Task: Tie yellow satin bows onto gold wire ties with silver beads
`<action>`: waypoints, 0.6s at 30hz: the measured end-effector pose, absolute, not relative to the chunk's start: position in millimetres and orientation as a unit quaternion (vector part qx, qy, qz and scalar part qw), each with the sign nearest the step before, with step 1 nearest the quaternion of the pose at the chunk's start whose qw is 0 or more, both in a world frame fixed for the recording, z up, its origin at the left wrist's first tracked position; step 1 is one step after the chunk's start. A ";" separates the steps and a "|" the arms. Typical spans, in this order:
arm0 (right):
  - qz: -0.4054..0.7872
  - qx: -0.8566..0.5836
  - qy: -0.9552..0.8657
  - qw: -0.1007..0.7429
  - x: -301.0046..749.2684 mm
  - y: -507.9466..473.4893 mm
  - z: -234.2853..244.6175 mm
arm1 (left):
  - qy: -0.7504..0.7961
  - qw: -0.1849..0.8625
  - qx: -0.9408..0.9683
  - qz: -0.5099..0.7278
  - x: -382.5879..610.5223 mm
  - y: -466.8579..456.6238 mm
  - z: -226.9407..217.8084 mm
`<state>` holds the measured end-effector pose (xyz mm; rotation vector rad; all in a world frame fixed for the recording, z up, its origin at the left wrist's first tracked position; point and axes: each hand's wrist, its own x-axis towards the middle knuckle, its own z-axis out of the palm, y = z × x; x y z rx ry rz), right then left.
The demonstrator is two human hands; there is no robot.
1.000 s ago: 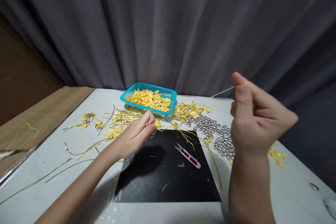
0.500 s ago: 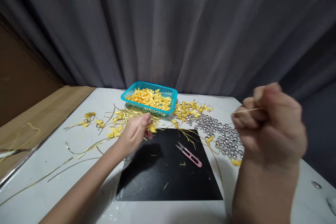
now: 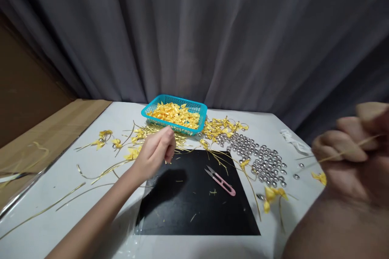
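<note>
Before me a teal basket point(image 3: 174, 98) of yellow ribbon pieces point(image 3: 176, 115) stands far back on my white table point(image 3: 264, 125); silver beads point(image 3: 261, 158) lie right of the black mat point(image 3: 194, 206); pink snips point(image 3: 221, 181) rest on it; grey curtain point(image 3: 194, 28) behind.

This looks like a small craft work corner: a white table point(image 3: 127, 109) set against a grey curtain point(image 3: 194, 28). A black mat point(image 3: 197, 210), pink thread snips point(image 3: 220, 181), a turquoise basket point(image 3: 194, 107) of yellow bows point(image 3: 174, 115), silver beads point(image 3: 261, 158), gold ribbon pieces point(image 3: 60, 200) — all materials for decoration handwork.
</note>
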<state>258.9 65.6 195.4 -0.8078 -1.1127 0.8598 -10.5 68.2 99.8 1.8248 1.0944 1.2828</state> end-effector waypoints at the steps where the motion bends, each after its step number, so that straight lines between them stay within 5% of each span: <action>1: 0.404 -0.371 -0.511 0.663 258.7 66.4 192.9 | 0.409 0.351 0.693 0.480 -8.0 65.5 103.7; 9: 0.460 -0.387 -0.685 0.411 215.6 62.4 184.3 | 0.397 0.386 0.738 0.384 7.9 44.5 116.8; 18: 0.496 -0.318 -0.612 0.527 206.8 59.9 183.0 | 0.339 0.402 0.818 0.234 25.3 40.3 113.4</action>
